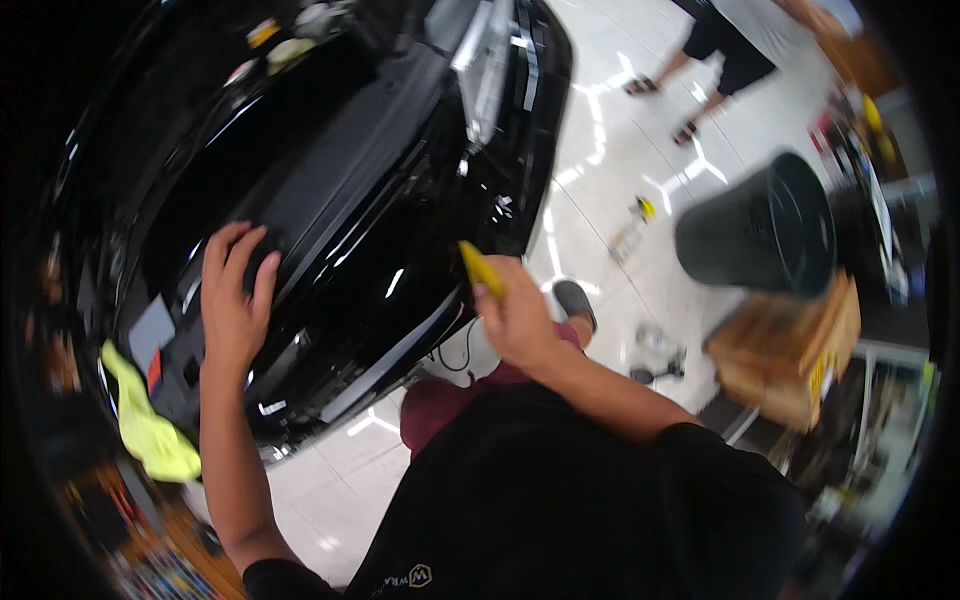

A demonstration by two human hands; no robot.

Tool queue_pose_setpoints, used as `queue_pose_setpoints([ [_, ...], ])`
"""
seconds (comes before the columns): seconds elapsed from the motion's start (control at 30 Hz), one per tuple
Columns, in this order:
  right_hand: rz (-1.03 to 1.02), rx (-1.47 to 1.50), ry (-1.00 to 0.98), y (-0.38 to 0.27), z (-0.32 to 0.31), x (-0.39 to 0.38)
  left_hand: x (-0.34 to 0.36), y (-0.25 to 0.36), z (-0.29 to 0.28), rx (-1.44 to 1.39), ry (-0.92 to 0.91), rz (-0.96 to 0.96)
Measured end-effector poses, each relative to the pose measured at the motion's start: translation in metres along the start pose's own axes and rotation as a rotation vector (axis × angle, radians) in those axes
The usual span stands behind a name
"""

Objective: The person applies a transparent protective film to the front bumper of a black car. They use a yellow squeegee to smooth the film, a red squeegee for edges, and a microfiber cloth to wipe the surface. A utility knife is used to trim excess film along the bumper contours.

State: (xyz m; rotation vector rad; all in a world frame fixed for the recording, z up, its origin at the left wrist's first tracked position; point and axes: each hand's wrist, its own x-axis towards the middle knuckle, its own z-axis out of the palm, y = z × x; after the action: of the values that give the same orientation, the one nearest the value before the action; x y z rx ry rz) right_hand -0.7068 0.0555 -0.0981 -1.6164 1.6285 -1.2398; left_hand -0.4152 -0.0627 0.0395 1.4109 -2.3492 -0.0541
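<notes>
Partly, yellow tool [479, 268] juts forward from right grip [517, 316].

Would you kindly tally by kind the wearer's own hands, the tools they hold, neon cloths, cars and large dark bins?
Left hand and right hand: 2
Held yellow tool: 1
Neon cloth: 1
Black car: 1
Large dark bin: 1
Total: 6

Right hand [518, 318] holding yellow scraper [480, 268] perhaps, black car [375, 285]
</notes>
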Motion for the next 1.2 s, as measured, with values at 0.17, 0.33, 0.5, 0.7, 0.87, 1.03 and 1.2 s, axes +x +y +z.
queue_pose_setpoints([
  [0.17, -0.1, -0.258, 0.384, -0.025, 0.054, -0.004, 0.001, -0.016, 0.0, -0.138, -0.148, 0.183],
  [0.33, 0.06, -0.245, 0.505, -0.016, 0.042, 0.04, 0.019, -0.019, 0.016, -0.14, -0.145, 0.28],
  [0.5, 0.462, -0.019, 0.298, -0.005, 0.001, 0.054, 0.018, -0.026, 0.02, -0.1, -0.15, 0.276],
  [0.7, 0.031, -0.11, 0.484, -0.017, 0.049, 0.028, 0.016, -0.032, 0.024, -0.024, -0.149, 0.264],
  [0.87, 0.297, -0.062, 0.317, -0.003, 0.007, 0.079, 0.018, -0.024, 0.022, 0.009, -0.12, 0.267],
  [1.03, 0.335, 0.069, 0.343, -0.01, 0.014, 0.025, 0.006, -0.032, 0.017, -0.097, -0.046, 0.316],
  [1.2, 0.157, -0.058, 0.388, -0.01, 0.03, 0.036, 0.018, -0.019, 0.015, -0.169, -0.102, 0.419],
])
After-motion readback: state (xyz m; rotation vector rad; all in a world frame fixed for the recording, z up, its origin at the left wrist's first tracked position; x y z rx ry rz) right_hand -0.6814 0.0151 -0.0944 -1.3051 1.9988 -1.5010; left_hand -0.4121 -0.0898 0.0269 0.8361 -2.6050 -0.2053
